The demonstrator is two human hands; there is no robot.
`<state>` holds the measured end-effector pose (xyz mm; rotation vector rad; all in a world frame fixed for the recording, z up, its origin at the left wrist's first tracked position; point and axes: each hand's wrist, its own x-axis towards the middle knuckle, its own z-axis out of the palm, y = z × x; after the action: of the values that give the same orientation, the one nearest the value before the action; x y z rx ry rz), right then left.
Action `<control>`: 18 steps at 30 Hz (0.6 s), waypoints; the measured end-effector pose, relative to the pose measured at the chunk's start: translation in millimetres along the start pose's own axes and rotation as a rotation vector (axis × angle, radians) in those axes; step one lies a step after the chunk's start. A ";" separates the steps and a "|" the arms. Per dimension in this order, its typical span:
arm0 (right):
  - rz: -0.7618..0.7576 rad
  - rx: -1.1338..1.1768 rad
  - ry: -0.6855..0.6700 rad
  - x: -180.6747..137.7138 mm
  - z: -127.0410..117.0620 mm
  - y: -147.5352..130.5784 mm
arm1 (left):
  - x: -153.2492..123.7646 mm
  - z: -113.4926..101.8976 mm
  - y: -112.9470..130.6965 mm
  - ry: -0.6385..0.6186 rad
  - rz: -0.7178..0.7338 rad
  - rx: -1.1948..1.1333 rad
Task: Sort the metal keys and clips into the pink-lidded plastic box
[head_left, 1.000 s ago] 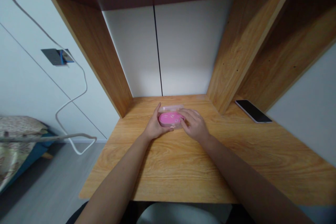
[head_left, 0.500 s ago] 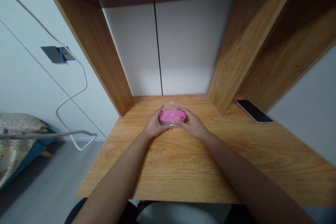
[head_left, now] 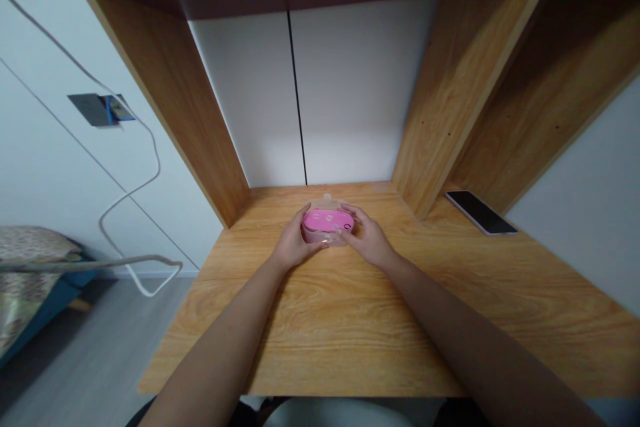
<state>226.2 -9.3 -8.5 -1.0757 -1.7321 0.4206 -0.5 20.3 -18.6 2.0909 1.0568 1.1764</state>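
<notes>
The pink box (head_left: 327, 219) lies longways between left hand (head_left: 291, 242) and right hand (head_left: 371, 241), both half curled, holding its ends (neither nearer).

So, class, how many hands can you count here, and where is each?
2: the left hand at the left end of the pink oval case, the right hand at its right end.
</notes>
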 end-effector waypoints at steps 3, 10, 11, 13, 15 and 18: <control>0.017 0.012 0.067 1.6 -1.0 -1.9 | 0.7 4.0 -4.3 0.006 -0.003 -0.043; 0.062 -0.017 0.216 3.8 -2.9 2.4 | 3.1 7.4 -20.7 0.127 -0.044 0.053; 0.071 -0.014 0.219 3.8 -2.7 3.7 | 3.1 6.9 -22.3 0.135 -0.037 0.072; 0.073 -0.015 0.214 3.7 -2.4 4.4 | 2.9 6.1 -23.8 0.145 -0.014 0.109; 0.040 -0.032 0.199 3.3 -2.4 2.1 | 2.7 5.7 -22.5 0.149 0.010 0.136; -0.038 -0.071 0.173 2.3 -2.7 -4.8 | 2.5 4.6 -14.8 0.162 0.059 0.161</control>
<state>226.1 -10.6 -2.7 -1.0953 -1.6211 0.2369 -1.3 30.4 -30.6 2.1913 1.2064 1.3485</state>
